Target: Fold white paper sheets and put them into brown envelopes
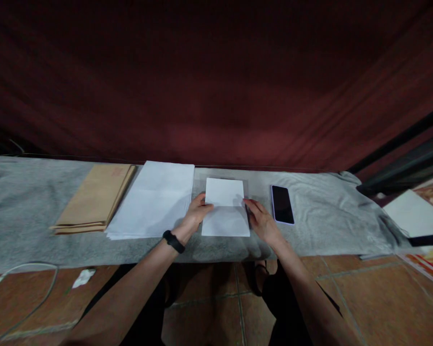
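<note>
One creased white sheet (225,222) lay on the cloth-covered bench (321,235), between a smooth paper stack (159,197) and a glossy, round-cornered phone (282,204). The left hand (195,213) held one side edge, thumb on top; the right hand (263,225) touched the opposite edge with its fingertips, grip unclear. Uneven pull risked skewing or tearing the crease; soft, rumpled cloth (29,206) underneath risked slips or dents
</note>
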`<state>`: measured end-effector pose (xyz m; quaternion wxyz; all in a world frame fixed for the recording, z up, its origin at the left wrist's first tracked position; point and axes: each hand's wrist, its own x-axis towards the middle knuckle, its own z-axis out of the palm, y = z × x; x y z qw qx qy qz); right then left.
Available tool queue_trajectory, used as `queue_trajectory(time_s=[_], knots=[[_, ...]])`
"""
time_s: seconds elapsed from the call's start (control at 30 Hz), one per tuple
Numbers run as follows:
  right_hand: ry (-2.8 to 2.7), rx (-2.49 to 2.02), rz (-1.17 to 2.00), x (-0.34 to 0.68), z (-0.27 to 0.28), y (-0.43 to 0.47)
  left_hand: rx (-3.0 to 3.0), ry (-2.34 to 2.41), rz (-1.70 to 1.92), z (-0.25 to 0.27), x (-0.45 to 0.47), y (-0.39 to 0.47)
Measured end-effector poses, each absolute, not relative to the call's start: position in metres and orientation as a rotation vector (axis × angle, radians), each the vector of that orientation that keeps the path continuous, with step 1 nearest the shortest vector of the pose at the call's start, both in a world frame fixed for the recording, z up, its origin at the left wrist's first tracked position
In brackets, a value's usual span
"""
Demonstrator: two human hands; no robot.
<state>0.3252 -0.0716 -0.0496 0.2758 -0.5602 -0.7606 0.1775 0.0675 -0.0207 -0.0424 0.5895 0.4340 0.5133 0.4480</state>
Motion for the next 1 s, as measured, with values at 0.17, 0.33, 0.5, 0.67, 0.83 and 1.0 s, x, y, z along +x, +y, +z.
queue_trajectory(time_s=[0.17, 0.33, 0.5, 0.67, 0.83, 1.0], knots=[[-2.395, -1.263, 0.467, 0.322, -0.044, -0.089, 0.976, 1.243, 1.047, -0.047, 0.066, -0.021], [-2.414, -1.255, 0.578, 0.319, -0.036, -0.093, 1.126, 1.372, 1.014, -0.05, 0.065, -0.018], [-2.407, -1.303, 0.599, 0.321, -0.032, -0.096, 1.667, 1.406, 0.949, -0.029, 0.047, -0.036], [-2.365, -1.323, 0.689, 0.323, -0.036, -0.096, 2.155, 0.804, 0.306, -0.017, 0.025, -0.069], [-2.247, -1.324, 0.86, 0.326, -0.038, -0.091, 2.414, 0.982, 0.287, -0.029, 0.022, -0.076], [-2.029, -1.567, 0.879, 0.324, -0.043, -0.079, 2.258, 1.245, 0.428, -0.029, 0.03, -0.068]])
